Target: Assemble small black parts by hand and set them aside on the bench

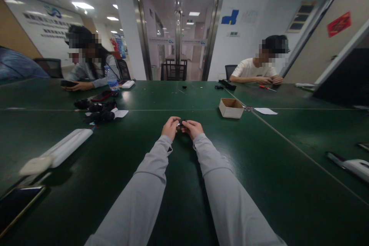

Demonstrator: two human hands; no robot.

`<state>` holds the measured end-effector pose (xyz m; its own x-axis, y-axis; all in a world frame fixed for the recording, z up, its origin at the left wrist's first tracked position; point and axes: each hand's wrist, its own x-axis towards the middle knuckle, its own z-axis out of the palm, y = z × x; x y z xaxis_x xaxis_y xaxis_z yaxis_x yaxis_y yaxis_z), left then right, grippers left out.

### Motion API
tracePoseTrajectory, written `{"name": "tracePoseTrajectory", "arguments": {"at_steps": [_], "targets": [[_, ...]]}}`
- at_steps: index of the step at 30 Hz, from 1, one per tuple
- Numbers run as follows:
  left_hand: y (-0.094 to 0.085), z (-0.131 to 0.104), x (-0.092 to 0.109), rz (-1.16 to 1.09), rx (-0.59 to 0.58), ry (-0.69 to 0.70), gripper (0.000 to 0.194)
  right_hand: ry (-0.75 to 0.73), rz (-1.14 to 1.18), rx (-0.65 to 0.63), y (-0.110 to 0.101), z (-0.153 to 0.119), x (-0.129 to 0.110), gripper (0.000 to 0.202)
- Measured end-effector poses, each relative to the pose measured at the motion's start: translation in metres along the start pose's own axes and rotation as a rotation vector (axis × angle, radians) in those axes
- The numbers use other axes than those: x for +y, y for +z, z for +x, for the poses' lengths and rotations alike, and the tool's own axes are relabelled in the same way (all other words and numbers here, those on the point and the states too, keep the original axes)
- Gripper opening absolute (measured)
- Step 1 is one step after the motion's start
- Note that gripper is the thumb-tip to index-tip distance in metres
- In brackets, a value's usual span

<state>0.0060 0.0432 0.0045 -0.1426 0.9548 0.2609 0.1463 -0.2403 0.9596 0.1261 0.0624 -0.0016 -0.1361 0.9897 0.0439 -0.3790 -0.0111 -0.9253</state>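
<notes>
Both arms reach forward over the green table (pixel 184 169). Between the fingertips is a small dark piece (pixel 180 123) with a shiny metal-looking part toward the left; its kind is too small to make out. My left hand (pixel 170 127) pinches its left side with thumb and fingers. On the other side, my right hand (pixel 193 128) closes on it the same way. The fingers of both hands nearly meet and hide much of the piece. It is held a little above the tabletop.
An open box (pixel 230 108) stands ahead on the right beside white paper (pixel 265 111). Leftward lie black items (pixel 100 111), a white case (pixel 72 146) and a phone (pixel 20 203). A bottle (pixel 111 78) stands farther back. Two people sit across the table, one handling a small object.
</notes>
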Motion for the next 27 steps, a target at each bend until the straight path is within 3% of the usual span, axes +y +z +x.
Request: {"name": "tracePoseTrajectory", "arguments": {"at_steps": [18, 23, 27], "targets": [[0.0008, -0.0031, 0.0043, 0.005, -0.001, 0.008, 0.019, -0.009, 0.016, -0.011, -0.0004, 0.0033, 0.0030, 0.013], [-0.0006, -0.0023, 0.0041, 0.098, -0.002, 0.018, 0.026, -0.003, -0.016, -0.015, 0.0002, 0.0031, 0.0025, 0.013], [-0.0004, -0.0023, 0.0041, 0.031, -0.006, 0.013, 0.020, -0.004, -0.009, -0.005, 0.0005, 0.0031, 0.0026, 0.013]]}}
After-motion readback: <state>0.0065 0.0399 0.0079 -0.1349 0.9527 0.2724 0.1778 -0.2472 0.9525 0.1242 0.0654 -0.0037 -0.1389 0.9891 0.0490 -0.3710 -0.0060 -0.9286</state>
